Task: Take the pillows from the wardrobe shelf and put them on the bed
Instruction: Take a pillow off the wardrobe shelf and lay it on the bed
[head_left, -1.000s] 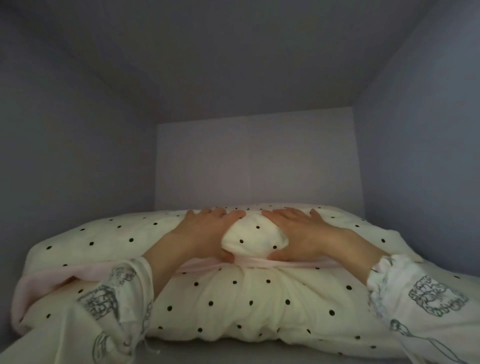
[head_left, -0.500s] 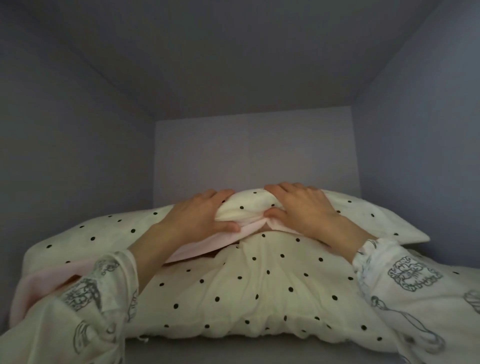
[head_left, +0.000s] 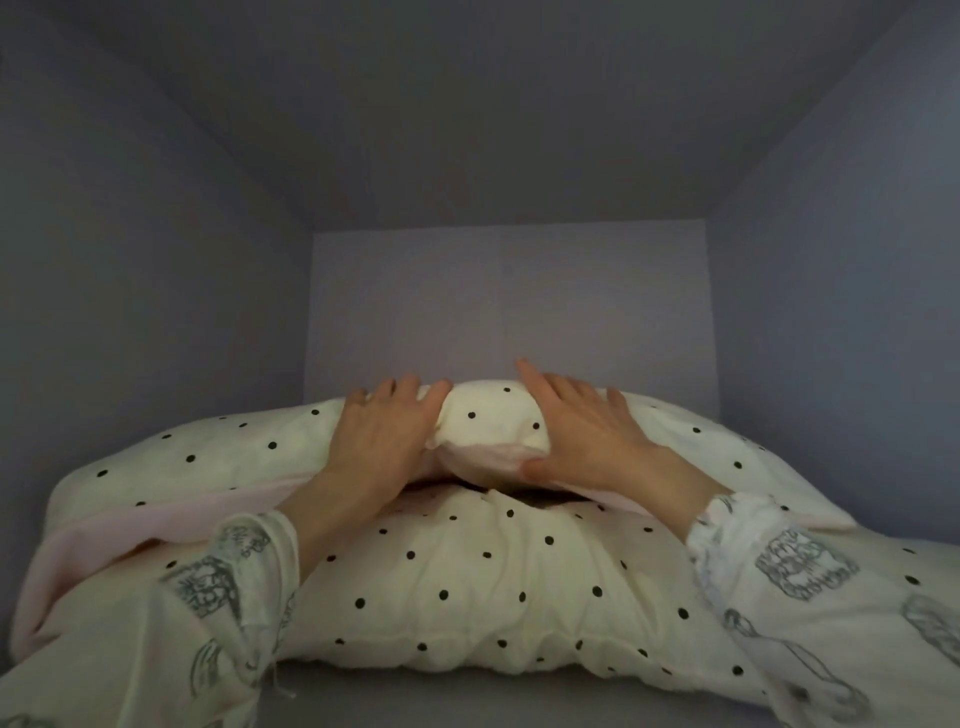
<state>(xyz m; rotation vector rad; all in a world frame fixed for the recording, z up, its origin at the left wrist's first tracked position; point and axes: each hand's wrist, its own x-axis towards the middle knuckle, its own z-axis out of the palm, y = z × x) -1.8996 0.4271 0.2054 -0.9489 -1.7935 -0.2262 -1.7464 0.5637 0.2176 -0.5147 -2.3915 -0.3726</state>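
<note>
two polka-dot pillows are sitting stacked on the wardrobe shelf (head_left: 467, 696). both hands are gripping the top pillow (head_left: 493, 431): left hand (head_left: 382, 441) curling over it, right hand (head_left: 582, 436) with its thumb tucking under the edge. bottom pillow (head_left: 467, 587) is lying underneath.
</note>
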